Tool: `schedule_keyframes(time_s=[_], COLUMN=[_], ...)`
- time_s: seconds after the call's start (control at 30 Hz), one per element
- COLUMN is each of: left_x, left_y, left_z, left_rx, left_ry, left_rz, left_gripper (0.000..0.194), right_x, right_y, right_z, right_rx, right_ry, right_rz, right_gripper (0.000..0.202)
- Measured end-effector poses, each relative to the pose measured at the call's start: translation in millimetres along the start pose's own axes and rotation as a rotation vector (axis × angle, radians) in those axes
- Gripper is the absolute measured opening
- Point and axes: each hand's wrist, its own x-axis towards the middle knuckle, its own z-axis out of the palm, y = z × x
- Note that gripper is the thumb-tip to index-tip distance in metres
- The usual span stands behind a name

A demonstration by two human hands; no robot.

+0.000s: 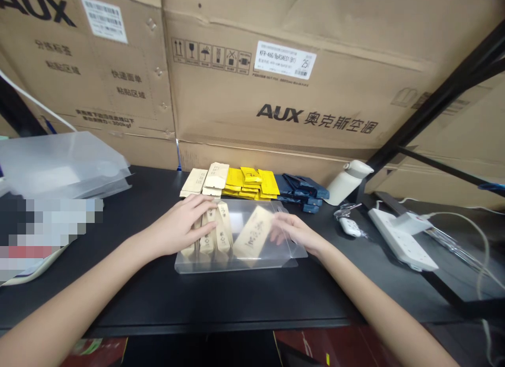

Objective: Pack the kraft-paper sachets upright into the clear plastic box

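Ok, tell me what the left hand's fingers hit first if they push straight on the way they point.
Probably the tilted beige packet inside the clear box; the left hand rests on the upright packets, fingers pointing right. Depth is uncertain.

On the big cardboard carton [315, 83] facing me I read "AUX" with Chinese characters printed in black, and its white label [284, 60] shows "25". The carton to its left [79, 67] also reads "AUX", cut off at the picture's top edge.

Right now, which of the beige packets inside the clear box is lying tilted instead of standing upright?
The rightmost beige packet, next to the right hand, leans diagonally. The others stand upright in a row under the left hand.
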Motion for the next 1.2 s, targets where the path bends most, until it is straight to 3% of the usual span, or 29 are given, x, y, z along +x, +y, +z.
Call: schedule_keyframes(time_s=[0.47, 1.2], left_x=[-0.2, -1.2], left_y=[0.5, -1.1], left_z=[0.5, 0.9], left_rx=[-0.02, -0.021], left_ry=[0.018, 0.008], left_rz=[0.0, -0.003], left_gripper=[0.044, 0.045], right_x=[-1.3, 1.5], right_y=[-2.8, 1.6], right_z=[2.7, 2.0], right_rx=[-0.056, 0.11], right_ry=[-0.012, 0.071], right_rz=[-0.041, 0.001], right_gripper=[0.03, 0.038])
